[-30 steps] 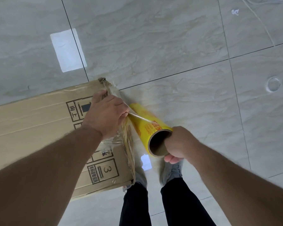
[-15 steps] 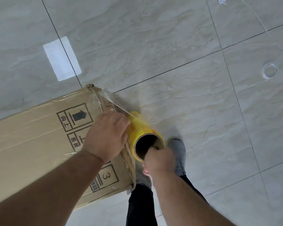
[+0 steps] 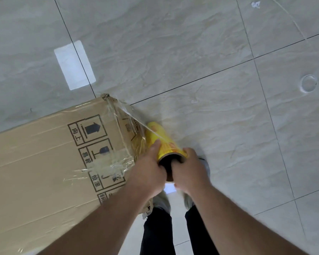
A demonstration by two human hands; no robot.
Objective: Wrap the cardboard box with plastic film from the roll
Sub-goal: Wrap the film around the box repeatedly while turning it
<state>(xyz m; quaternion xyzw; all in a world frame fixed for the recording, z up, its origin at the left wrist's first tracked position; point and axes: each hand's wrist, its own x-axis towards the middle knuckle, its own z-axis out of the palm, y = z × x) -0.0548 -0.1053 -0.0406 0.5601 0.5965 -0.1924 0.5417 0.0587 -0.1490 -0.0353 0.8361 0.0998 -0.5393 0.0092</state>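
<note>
Now both hands are on the roll [image 3: 163, 142]: the left hand [image 3: 148, 173], which a second ago lay flat on top of the cardboard box [image 3: 50, 159] pinning the film, has come off the box and grips the roll's open near end, thumb stretched along the yellow side and the other fingers curled at the mouth of the core. The right hand [image 3: 189, 173] holds the same end from the other side, thumb on the rim, fingers tucked into or under the tube; exactly how, I cannot tell. The roll hangs just off the box's end face, above the floor [image 3: 219, 116], near the person's shoes [image 3: 163, 200]. Farther out, a taut band of plastic film [image 3: 132, 116] runs from the roll up to the box's far top corner, with crinkled film already clinging over the top edge by the printed handling marks. Judgement: the film's start now seems to hold by itself, so a two-handed pull round the end face can begin.
</note>
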